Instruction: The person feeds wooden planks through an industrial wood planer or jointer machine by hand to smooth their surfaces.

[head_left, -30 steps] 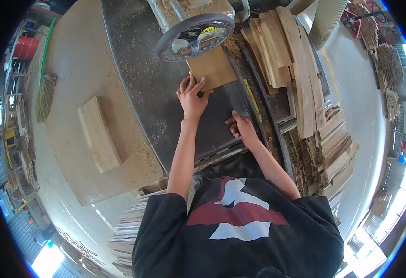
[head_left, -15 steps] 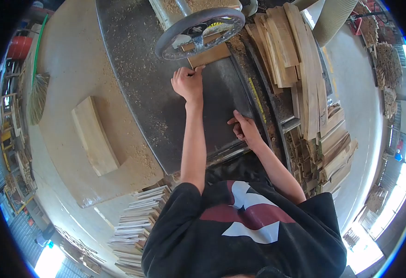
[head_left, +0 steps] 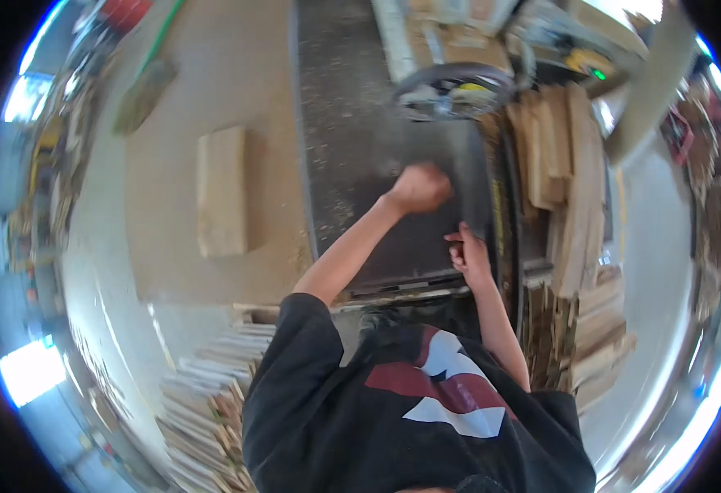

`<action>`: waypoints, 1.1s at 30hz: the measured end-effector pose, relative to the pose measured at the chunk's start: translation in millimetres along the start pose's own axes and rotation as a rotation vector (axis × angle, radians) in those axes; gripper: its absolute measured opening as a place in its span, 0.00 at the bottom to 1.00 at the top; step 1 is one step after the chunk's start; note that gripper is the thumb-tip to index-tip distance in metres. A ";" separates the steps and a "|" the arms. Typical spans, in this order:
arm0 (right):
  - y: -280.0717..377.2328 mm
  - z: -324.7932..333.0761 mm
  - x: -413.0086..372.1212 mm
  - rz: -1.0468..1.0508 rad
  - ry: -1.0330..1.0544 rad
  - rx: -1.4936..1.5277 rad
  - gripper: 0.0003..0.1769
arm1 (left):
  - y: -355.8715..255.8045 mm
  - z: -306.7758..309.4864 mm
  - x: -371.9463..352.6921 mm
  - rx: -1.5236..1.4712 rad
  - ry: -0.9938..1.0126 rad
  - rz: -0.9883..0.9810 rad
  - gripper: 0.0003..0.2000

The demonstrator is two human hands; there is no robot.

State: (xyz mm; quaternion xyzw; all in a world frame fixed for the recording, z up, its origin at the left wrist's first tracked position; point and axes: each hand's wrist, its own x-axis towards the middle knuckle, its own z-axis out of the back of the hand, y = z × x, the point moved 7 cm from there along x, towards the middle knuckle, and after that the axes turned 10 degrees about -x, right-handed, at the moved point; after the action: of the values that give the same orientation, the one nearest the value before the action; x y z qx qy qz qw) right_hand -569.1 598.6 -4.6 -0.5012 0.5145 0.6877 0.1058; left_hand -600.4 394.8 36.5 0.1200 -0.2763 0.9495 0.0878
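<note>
below the wheel [head_left: 451,73], the left hand [head_left: 424,187], blurred, is clenched over the bench [head_left: 414,246]; nearer the body, the right hand [head_left: 469,253] is released, one finger out, others loosely curled. right of the wheel lie boards [head_left: 554,148]; well left of it, a block [head_left: 222,193].

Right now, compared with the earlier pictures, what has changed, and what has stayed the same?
The left hand has let go of the brown board and drawn back toward the body, nearer the right hand. The board slid forward under the handwheel and is out of sight. The right hand stays low over the dark table; the pale block still lies to the left.
</note>
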 end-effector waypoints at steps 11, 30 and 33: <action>-4.6 -0.1 4.2 0.095 0.001 -0.052 0.23 | 137.7 278.2 -379.9 0.255 -0.312 1.664 0.66; -8.1 0.9 7.1 0.034 0.013 0.008 0.20 | 69.2 202.6 -325.6 -0.072 -0.247 1.494 0.70; -8.9 1.7 5.7 0.024 -0.019 -0.011 0.20 | 19.9 168.8 -282.5 0.085 -0.166 1.454 0.71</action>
State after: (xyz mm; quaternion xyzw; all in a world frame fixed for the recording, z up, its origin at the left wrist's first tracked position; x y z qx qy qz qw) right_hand -566.9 601.9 -14.6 -0.4891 0.5156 0.6964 0.0995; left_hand -304.8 257.8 86.5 -0.0189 -0.2547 0.7657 -0.5904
